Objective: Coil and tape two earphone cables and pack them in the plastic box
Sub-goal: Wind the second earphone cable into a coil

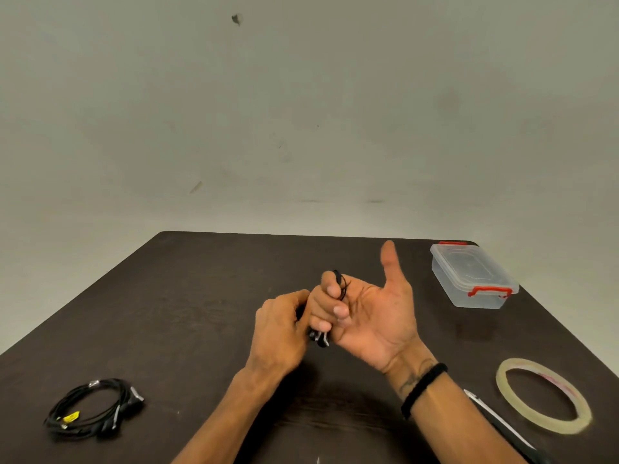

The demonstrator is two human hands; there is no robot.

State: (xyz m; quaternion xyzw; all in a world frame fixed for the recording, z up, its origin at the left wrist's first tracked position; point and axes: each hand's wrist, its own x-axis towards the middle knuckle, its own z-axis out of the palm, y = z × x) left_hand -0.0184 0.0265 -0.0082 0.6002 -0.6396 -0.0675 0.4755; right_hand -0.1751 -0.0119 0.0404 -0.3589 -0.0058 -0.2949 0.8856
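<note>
A black earphone cable (341,285) is wound round the curled fingers of my right hand (371,316), whose palm faces up and whose thumb sticks out; its earbuds (320,338) hang below the fingers. My left hand (279,329) pinches the cable right beside those fingers. A second black earphone cable (95,408) lies loosely coiled at the table's near left. The clear plastic box (474,276), lid on with red latches, stands at the far right. A roll of clear tape (544,395) lies flat at the near right.
Everything rests on a dark brown table (201,296) against a pale wall. A dark slim tool with a metal tip (495,418), partly hidden by my right forearm, lies next to the tape roll.
</note>
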